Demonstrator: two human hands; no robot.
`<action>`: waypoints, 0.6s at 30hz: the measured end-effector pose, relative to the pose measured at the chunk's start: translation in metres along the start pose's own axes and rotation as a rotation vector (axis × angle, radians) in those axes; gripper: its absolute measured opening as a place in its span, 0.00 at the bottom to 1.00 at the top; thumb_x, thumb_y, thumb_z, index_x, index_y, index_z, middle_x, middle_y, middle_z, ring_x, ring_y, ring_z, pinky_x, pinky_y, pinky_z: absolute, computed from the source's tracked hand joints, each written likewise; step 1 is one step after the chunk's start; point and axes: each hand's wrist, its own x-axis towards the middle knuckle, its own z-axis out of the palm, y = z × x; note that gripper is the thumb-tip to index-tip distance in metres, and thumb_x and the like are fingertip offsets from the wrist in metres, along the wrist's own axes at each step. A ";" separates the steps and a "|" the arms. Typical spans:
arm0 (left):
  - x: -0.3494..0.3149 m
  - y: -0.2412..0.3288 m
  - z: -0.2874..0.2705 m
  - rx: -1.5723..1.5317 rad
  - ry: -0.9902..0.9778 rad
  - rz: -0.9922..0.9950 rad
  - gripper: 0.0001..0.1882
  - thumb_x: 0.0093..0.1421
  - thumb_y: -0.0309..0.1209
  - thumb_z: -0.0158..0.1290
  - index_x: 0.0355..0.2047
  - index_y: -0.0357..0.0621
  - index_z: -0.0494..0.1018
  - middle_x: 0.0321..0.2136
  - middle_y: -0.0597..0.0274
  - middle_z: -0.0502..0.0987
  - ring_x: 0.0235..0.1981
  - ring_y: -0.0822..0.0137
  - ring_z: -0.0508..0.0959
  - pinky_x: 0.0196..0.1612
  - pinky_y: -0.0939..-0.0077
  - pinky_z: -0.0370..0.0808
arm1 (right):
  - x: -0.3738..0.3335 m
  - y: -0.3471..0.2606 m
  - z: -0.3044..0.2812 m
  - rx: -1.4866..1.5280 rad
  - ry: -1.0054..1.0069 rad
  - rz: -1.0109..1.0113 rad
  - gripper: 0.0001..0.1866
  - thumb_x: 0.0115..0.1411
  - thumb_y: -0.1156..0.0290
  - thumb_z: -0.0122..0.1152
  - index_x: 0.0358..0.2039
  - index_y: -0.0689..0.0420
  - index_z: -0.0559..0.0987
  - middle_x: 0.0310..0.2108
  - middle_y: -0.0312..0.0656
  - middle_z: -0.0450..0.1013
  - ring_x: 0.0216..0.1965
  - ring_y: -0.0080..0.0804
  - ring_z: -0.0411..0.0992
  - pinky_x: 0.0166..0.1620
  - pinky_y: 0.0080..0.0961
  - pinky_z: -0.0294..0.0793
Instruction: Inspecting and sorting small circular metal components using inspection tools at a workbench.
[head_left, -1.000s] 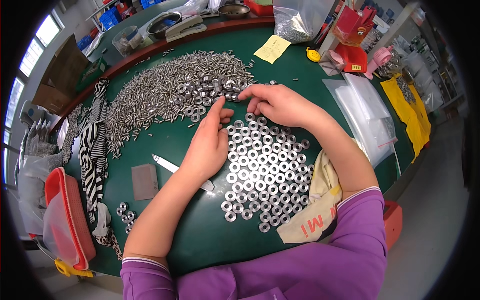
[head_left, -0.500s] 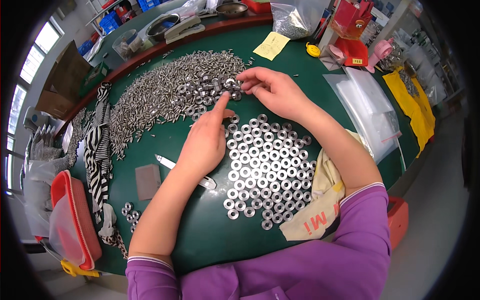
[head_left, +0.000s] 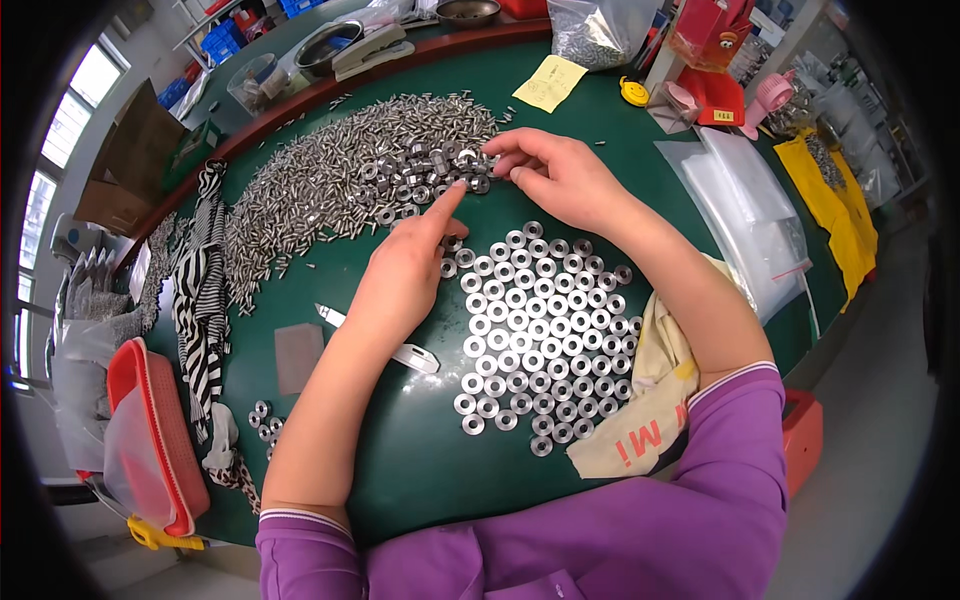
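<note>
My left hand rests on the table, index finger stretched out to the near edge of a heap of metal rings. Its other fingers bend loosely beside a few stray rings; what lies beneath them is hidden. At the heap's right side, my right hand has curved fingers, parted from the thumb, with the fingertips at the outermost rings. I see nothing clearly gripped in either hand. Nearer to me, many flat silver rings lie face up in a single spread layer.
Small metal pins form a wide heap behind the rings. A white-handled cutter and a grey block lie left. A beige cloth, clear plastic bags and a yellow note are right; a red basket stands far left.
The whole view has shifted slightly. My left hand has drawn a little toward me, with stray rings now closer beside its bent fingers. My right hand stays at the heap's right edge.
</note>
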 end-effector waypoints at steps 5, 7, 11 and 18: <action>-0.002 -0.004 -0.004 0.030 0.023 -0.008 0.37 0.52 0.14 0.49 0.63 0.50 0.57 0.40 0.58 0.77 0.43 0.57 0.76 0.48 0.67 0.73 | 0.000 0.002 0.002 0.020 0.033 -0.031 0.16 0.57 0.78 0.51 0.47 0.57 0.75 0.35 0.41 0.78 0.37 0.29 0.77 0.44 0.25 0.75; -0.003 -0.004 -0.003 0.064 0.059 -0.020 0.38 0.53 0.15 0.50 0.64 0.48 0.56 0.39 0.57 0.76 0.41 0.60 0.77 0.47 0.69 0.74 | 0.001 0.002 0.002 0.010 0.036 -0.027 0.17 0.57 0.78 0.51 0.47 0.57 0.75 0.35 0.41 0.78 0.37 0.29 0.76 0.44 0.25 0.75; -0.001 0.006 -0.005 -0.147 0.162 -0.160 0.41 0.54 0.13 0.51 0.66 0.43 0.48 0.39 0.57 0.74 0.37 0.67 0.76 0.44 0.76 0.74 | 0.001 -0.002 -0.001 0.005 -0.017 -0.002 0.18 0.58 0.80 0.51 0.50 0.58 0.74 0.38 0.39 0.76 0.39 0.21 0.74 0.46 0.20 0.74; -0.001 0.013 -0.006 -0.315 0.391 0.067 0.44 0.52 0.11 0.50 0.67 0.42 0.43 0.41 0.56 0.72 0.41 0.70 0.75 0.42 0.79 0.74 | -0.013 -0.031 0.018 0.328 -0.124 -0.020 0.12 0.59 0.73 0.59 0.43 0.59 0.78 0.34 0.38 0.77 0.37 0.21 0.75 0.44 0.21 0.75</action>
